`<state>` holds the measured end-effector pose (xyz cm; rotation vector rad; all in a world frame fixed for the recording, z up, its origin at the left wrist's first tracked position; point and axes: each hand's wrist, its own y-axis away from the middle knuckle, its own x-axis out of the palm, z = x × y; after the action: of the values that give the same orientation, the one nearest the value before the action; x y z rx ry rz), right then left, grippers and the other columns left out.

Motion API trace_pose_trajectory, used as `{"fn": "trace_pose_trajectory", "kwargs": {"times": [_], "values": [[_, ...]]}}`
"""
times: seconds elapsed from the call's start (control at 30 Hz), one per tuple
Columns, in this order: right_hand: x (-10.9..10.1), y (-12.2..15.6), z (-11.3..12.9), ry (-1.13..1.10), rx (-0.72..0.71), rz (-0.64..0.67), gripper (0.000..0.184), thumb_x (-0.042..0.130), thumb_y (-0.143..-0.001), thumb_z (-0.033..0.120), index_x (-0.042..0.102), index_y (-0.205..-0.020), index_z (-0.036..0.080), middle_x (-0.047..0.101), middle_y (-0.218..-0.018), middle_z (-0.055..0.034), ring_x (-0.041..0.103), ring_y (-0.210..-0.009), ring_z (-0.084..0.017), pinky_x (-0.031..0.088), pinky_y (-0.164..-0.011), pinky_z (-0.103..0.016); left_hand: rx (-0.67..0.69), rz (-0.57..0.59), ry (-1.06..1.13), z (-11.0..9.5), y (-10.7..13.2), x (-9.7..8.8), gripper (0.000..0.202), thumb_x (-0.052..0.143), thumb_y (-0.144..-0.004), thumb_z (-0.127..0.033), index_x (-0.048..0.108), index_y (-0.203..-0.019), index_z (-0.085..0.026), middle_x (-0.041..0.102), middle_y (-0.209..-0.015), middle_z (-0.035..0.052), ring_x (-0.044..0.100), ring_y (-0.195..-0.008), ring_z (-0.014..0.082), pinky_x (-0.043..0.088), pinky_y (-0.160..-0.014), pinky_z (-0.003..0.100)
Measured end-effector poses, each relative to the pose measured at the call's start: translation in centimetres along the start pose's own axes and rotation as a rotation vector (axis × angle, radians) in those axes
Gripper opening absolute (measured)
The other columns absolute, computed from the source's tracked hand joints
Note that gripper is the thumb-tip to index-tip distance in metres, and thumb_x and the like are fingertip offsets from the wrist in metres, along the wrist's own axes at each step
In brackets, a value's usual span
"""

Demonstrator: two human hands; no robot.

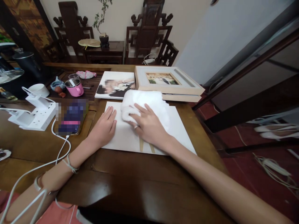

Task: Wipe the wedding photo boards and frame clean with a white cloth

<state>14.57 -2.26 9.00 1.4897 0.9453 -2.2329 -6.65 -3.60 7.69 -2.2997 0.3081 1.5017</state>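
A white panel [184, 133] lies flat on the wooden table, with two tan strips showing near its front edge. My right hand [151, 127] presses a folded, fluffy white towel [149, 97] onto the panel, fingers spread over it and partly sunk in its folds. On the panel's left side rests my left hand [105, 127], its fingers stretched out and holding nothing. The towel and my right hand hide the middle of the panel.
Behind the panel are a photo print [116, 84] and a stacked picture frame [168, 81]. To the left lie a phone [71, 118] with its charging cable, a white power strip [40, 115] and a pink mug [74, 88]. The table's right edge [210, 140] is close by.
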Motion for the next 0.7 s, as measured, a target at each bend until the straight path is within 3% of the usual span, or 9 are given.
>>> {"fn": "trace_pose_trajectory", "kwargs": {"times": [0.1,0.27,0.4,0.5,0.6,0.7], "values": [[-1.3,2.4,2.7,-0.027,-0.082,0.06,0.034,0.051,-0.083,0.013,0.068,-0.112,0.012,0.05,-0.145,-0.0204,0.038,-0.14,-0.037,0.027,-0.114,-0.063,0.008,0.001,0.007,-0.3,-0.1,-0.5,0.05,0.03,-0.098,-0.023,0.041,-0.141,-0.002,0.033,-0.155,0.0255,0.025,-0.147,0.0336,0.026,-0.119,0.053],[-6.1,6.7,7.1,-0.214,-0.198,0.176,0.03,0.05,-0.079,0.011,0.069,-0.101,0.017,0.06,-0.137,-0.0167,0.047,-0.135,-0.032,0.036,-0.113,-0.057,0.021,-0.007,0.009,-0.7,0.0,-1.7,0.049,0.03,-0.098,-0.023,0.04,-0.143,-0.007,0.034,-0.156,0.0209,0.024,-0.148,0.032,0.027,-0.119,0.053],[-8.6,7.7,6.1,-0.321,-0.256,0.318,0.027,0.051,-0.08,0.009,0.069,-0.094,0.024,0.067,-0.129,-0.0069,0.05,-0.133,-0.023,0.04,-0.113,-0.044,0.018,0.005,0.009,-1.2,0.1,-1.2,0.048,0.031,-0.099,-0.025,0.04,-0.143,-0.008,0.034,-0.156,0.0205,0.023,-0.148,0.0317,0.026,-0.119,0.053],[-7.6,6.6,2.9,-0.292,-0.208,0.302,0.024,0.049,-0.087,0.013,0.069,-0.095,0.024,0.066,-0.131,-0.0055,0.052,-0.131,-0.025,0.045,-0.109,-0.048,0.002,-0.002,0.008,-1.1,0.3,-0.6,0.05,0.03,-0.098,-0.024,0.041,-0.142,-0.003,0.033,-0.156,0.0238,0.024,-0.148,0.0325,0.026,-0.119,0.053],[-4.9,4.5,-0.2,-0.181,-0.108,0.172,0.025,0.045,-0.094,0.022,0.069,-0.103,0.024,0.066,-0.131,-0.0067,0.054,-0.129,-0.03,0.046,-0.105,-0.055,-0.017,-0.033,0.053,-0.7,0.6,-0.2,0.051,0.033,-0.096,-0.024,0.046,-0.138,0.001,0.036,-0.153,0.026,0.027,-0.147,0.033,0.027,-0.119,0.051],[-1.7,2.1,-1.5,-0.062,0.009,0.08,0.029,0.044,-0.095,0.022,0.067,-0.112,0.023,0.068,-0.127,-0.007,0.056,-0.127,-0.03,0.043,-0.107,-0.056,-0.043,-0.125,0.174,-0.7,0.6,0.4,0.048,0.038,-0.095,-0.025,0.051,-0.136,-0.004,0.044,-0.15,0.0212,0.038,-0.142,0.0302,0.03,-0.118,0.049]]}}
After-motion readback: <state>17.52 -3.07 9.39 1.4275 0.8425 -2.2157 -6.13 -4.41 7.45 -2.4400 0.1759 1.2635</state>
